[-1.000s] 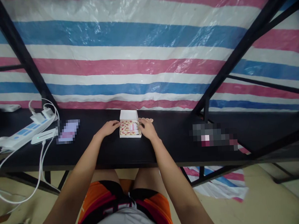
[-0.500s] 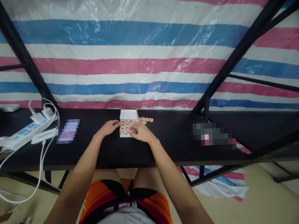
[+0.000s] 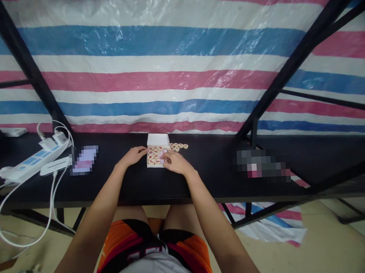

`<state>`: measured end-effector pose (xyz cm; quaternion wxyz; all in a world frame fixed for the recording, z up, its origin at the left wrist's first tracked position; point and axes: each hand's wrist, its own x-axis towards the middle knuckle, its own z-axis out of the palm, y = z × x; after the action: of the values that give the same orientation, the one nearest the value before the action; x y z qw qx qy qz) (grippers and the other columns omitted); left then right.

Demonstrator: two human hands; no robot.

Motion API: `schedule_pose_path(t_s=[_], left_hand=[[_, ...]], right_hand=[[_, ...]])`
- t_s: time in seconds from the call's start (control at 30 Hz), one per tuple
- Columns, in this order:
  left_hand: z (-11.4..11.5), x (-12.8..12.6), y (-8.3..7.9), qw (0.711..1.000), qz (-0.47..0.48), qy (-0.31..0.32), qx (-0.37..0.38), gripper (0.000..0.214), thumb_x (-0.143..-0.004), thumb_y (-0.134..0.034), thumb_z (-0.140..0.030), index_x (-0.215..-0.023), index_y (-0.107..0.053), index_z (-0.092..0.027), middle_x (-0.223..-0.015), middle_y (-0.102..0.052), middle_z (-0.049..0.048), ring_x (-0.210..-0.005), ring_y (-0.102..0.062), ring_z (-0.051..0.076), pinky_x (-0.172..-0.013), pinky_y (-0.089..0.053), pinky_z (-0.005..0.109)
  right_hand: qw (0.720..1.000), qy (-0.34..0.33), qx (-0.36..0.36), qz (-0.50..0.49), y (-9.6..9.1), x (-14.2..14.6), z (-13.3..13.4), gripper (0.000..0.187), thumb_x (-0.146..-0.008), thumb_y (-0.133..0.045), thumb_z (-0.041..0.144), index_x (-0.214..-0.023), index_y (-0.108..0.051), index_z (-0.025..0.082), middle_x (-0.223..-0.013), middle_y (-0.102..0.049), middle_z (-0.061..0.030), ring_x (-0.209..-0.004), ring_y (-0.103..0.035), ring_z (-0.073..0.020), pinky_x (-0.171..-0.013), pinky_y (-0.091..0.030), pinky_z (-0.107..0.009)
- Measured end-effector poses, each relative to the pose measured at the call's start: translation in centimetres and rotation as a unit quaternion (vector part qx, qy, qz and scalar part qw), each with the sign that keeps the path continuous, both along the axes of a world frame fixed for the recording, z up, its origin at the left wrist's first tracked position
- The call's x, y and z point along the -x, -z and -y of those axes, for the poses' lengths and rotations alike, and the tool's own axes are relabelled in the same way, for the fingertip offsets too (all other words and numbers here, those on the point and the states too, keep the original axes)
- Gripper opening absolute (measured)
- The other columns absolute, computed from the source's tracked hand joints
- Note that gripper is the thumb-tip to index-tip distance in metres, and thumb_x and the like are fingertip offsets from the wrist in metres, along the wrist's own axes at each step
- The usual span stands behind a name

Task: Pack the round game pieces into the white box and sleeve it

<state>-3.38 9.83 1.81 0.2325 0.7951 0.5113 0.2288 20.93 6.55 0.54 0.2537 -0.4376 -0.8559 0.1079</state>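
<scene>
A white box (image 3: pixel 155 165) stands on the black table with its lid (image 3: pixel 157 139) folded back. Round Chinese chess pieces (image 3: pixel 154 156) with red characters fill its left part in rows; a pinkish patch shows near my right fingertips. My left hand (image 3: pixel 135 155) touches the box's left edge with outstretched fingers. Over the right part of the box, my right hand (image 3: pixel 176 162) has bent fingers drawn together round a chess piece, mostly hidden below the hand. More chess pieces (image 3: pixel 181 146) lie in short rows just right of the box.
A white power strip (image 3: pixel 33 160) with plugs and looping cables lies at the left, beside a blurred-out phone (image 3: pixel 85 160). Another blurred-out object (image 3: pixel 260 165) sits at the right. Black metal posts (image 3: pixel 255 130) flank the table, and a striped plastic sheet (image 3: pixel 167 80) hangs behind.
My right hand has shifted slightly right over the box, uncovering a pinkish patch near its fingertips. My left hand stays at the box's left edge. The whole view has moved a little.
</scene>
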Motion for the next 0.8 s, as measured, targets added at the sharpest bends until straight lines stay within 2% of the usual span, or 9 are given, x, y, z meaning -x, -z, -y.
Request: schedule_pose_path(t_s=[0.17, 0.27, 0.37, 0.47, 0.57, 0.63, 0.8], left_hand=[[-0.2, 0.0, 0.2, 1.000, -0.007, 0.001, -0.005, 0.050, -0.087, -0.039, -0.055, -0.110, -0.067, -0.020, -0.116, -0.067, 0.0054, -0.107, -0.060, 0.025, -0.096, -0.042, 0.031], [-0.2, 0.1, 0.2, 1.000, -0.005, -0.002, -0.006, 0.049, -0.086, -0.040, -0.055, -0.110, -0.066, -0.021, -0.116, -0.066, 0.0049, -0.107, -0.060, 0.024, -0.096, -0.041, 0.031], [-0.1, 0.1, 0.1, 1.000, 0.001, 0.000, -0.008, 0.049, -0.086, -0.040, -0.056, -0.109, -0.067, -0.022, -0.115, -0.067, 0.0049, -0.106, -0.061, 0.025, -0.096, -0.041, 0.032], [0.0, 0.1, 0.0, 1.000, 0.000, 0.002, -0.004, 0.049, -0.086, -0.040, -0.056, -0.109, -0.067, -0.021, -0.116, -0.067, 0.0050, -0.107, -0.060, 0.025, -0.096, -0.042, 0.032], [-0.1, 0.1, 0.0, 1.000, -0.001, -0.002, -0.004, 0.050, -0.086, -0.040, -0.056, -0.110, -0.067, -0.021, -0.117, -0.066, 0.0052, -0.107, -0.060, 0.025, -0.097, -0.041, 0.031], [-0.1, 0.1, 0.0, 1.000, -0.001, -0.002, -0.005, 0.050, -0.086, -0.040, -0.056, -0.110, -0.067, -0.021, -0.117, -0.066, 0.0053, -0.107, -0.060, 0.025, -0.097, -0.041, 0.031], [-0.1, 0.1, 0.0, 1.000, -0.002, 0.001, -0.003, 0.051, -0.087, -0.039, -0.056, -0.111, -0.066, -0.020, -0.117, -0.066, 0.0050, -0.107, -0.059, 0.024, -0.096, -0.041, 0.030]], right_hand=[[1.000, -0.007, -0.007, -0.024, 0.1, 0.1, 0.0, 0.028, -0.071, -0.054, 0.016, -0.096, -0.066, 0.019, -0.082, -0.062, -0.0021, -0.076, -0.055, -0.0155, -0.077, -0.043, -0.026], [0.996, 0.028, -0.037, -0.076, 0.2, -0.7, -0.5, 0.028, -0.071, -0.053, 0.016, -0.096, -0.065, 0.019, -0.085, -0.061, -0.0025, -0.077, -0.055, -0.0161, -0.079, -0.043, -0.027], [0.979, 0.154, -0.055, -0.126, 0.7, -2.3, -1.4, 0.026, -0.073, -0.052, 0.019, -0.096, -0.064, 0.018, -0.089, -0.060, -0.0048, -0.082, -0.055, -0.0183, -0.082, -0.043, -0.030], [0.937, 0.323, -0.014, -0.135, 1.5, -4.0, -2.3, 0.027, -0.074, -0.055, 0.022, -0.100, -0.061, 0.016, -0.091, -0.059, -0.0077, -0.084, -0.056, -0.0207, -0.079, -0.044, -0.031], [0.905, 0.411, 0.024, -0.111, 2.3, -4.9, -2.6, 0.026, -0.075, -0.055, 0.019, -0.100, -0.061, 0.014, -0.094, -0.060, -0.0112, -0.087, -0.058, -0.0223, -0.079, -0.044, -0.031], [0.902, 0.419, 0.030, -0.099, 2.5, -5.1, -2.7, 0.022, -0.077, -0.054, 0.018, -0.097, -0.062, 0.014, -0.095, -0.060, -0.0122, -0.086, -0.058, -0.0220, -0.079, -0.044, -0.031], [0.915, 0.391, 0.037, -0.092, 2.7, -5.0, -2.9, 0.017, -0.081, -0.056, 0.025, -0.090, -0.068, 0.015, -0.094, -0.063, -0.0108, -0.085, -0.060, -0.0194, -0.080, -0.044, -0.027]])
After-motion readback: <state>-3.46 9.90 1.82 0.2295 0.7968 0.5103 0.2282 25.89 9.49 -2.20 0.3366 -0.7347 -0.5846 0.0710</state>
